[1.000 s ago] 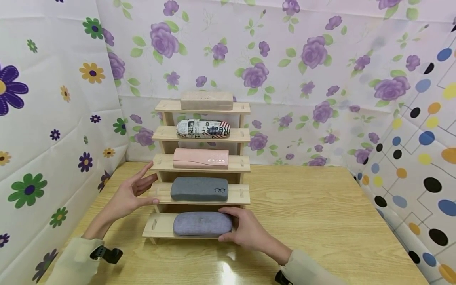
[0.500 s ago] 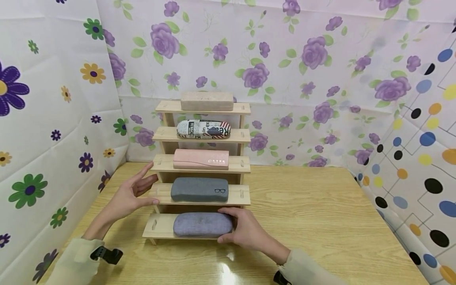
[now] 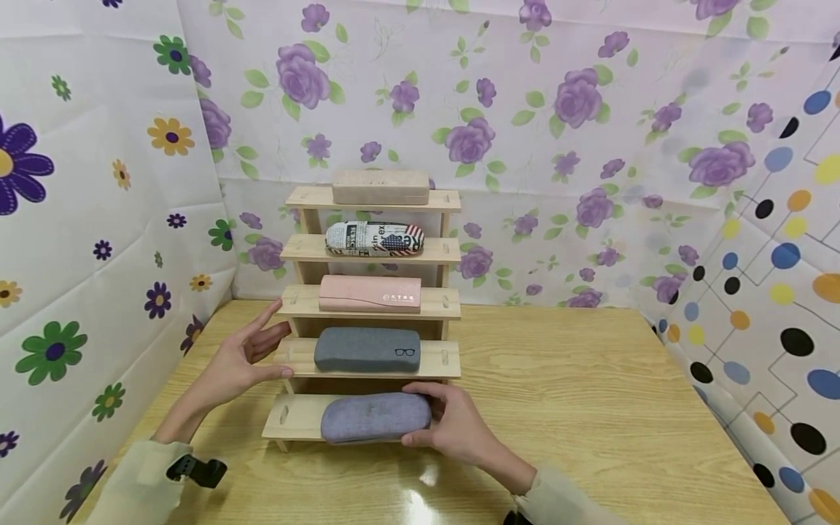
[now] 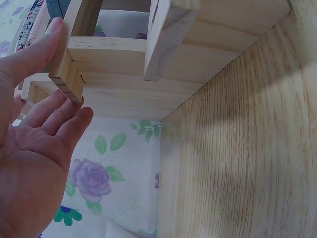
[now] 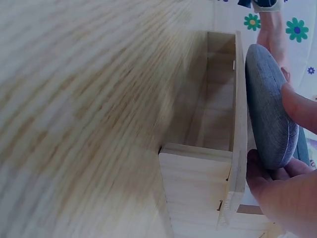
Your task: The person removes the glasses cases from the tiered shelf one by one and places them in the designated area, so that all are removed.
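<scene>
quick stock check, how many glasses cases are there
5 at the wooden rack, top to bottom: beige case, newspaper-print case, pink case, grey-blue case, and lowest the purple case, held by the right hand. None seems hidden.

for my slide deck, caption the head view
Right hand gripping a rounded lavender fabric case at the lowest tier of a pale wooden five-tier rack, left hand at its side.

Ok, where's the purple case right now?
In the head view, the purple case is just left of centre at the bottom shelf, below the grey case, its right end held by the right grip.
</scene>
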`<state>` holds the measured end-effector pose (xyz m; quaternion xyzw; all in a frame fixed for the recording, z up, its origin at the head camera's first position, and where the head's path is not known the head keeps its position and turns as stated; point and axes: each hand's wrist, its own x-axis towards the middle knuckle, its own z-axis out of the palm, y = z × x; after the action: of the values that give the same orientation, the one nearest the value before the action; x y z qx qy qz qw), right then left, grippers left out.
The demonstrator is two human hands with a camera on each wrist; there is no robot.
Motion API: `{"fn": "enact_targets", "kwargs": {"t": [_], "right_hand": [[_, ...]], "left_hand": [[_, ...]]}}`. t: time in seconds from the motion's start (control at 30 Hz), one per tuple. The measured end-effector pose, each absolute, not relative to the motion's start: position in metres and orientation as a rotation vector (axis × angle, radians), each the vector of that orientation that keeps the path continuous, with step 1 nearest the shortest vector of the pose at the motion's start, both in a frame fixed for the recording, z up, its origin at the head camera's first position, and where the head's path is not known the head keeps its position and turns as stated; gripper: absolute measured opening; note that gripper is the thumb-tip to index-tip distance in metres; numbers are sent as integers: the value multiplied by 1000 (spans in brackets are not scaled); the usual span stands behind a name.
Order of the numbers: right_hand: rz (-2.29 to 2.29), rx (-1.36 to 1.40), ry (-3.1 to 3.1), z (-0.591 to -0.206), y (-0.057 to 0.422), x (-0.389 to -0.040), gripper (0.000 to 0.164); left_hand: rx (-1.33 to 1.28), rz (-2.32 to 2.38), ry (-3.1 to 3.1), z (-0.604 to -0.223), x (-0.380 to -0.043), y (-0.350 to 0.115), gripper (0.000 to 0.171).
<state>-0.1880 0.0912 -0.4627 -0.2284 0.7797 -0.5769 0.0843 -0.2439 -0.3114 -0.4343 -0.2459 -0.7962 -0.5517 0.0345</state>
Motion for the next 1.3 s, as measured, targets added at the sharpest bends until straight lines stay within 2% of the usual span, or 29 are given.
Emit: {"fn": "enact_targets", "kwargs": {"t": [0.57, 1.3], "right_hand": [[-1782, -711, 2220, -451, 117, -179, 61], [-1784, -760, 2259, -410, 196, -193, 66]], "left_hand": [[-754, -1693, -2454, -436, -243, -312, 111], [-742, -1704, -2456, -435, -244, -313, 111]]}}
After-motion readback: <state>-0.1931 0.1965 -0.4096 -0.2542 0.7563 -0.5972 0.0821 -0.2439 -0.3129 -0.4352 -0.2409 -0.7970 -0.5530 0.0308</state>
